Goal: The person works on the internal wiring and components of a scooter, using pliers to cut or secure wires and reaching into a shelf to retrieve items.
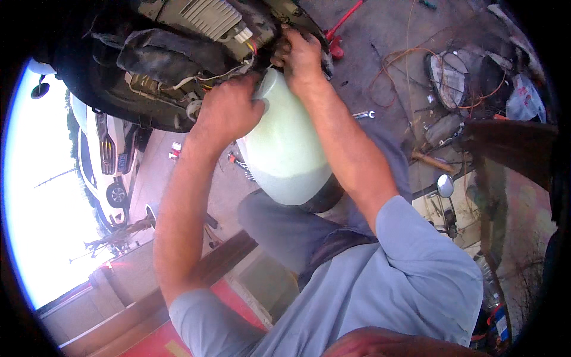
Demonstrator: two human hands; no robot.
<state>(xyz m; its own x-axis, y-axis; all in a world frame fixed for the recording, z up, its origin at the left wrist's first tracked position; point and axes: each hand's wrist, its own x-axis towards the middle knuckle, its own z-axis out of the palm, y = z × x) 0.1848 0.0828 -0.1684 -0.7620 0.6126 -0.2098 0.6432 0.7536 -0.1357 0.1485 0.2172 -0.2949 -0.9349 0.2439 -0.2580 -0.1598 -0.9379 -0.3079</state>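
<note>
My left hand [231, 108] is curled, its knuckles up against the wiring [187, 82] and its thumb beside the top of a smooth pale green fender-shaped panel [286, 152]. What its fingers grip is hidden. Just to the right, my right hand [300, 56] has its fingers bent in against the dark machine body [253, 15], past the panel's narrow end. Whatever lies within those fingers cannot be made out. The panel stands between my forearms, above my legs. A finned metal unit [208, 21] with a white connector [242, 34] sits above my left hand.
A wrench [364, 114] lies on the ground behind my right forearm, and several small tools [241, 165] lie left of the panel. Loose cables, a lamp-like part [449, 80] and a plastic bag [524, 98] are at right. A white car [107, 154] stands at far left.
</note>
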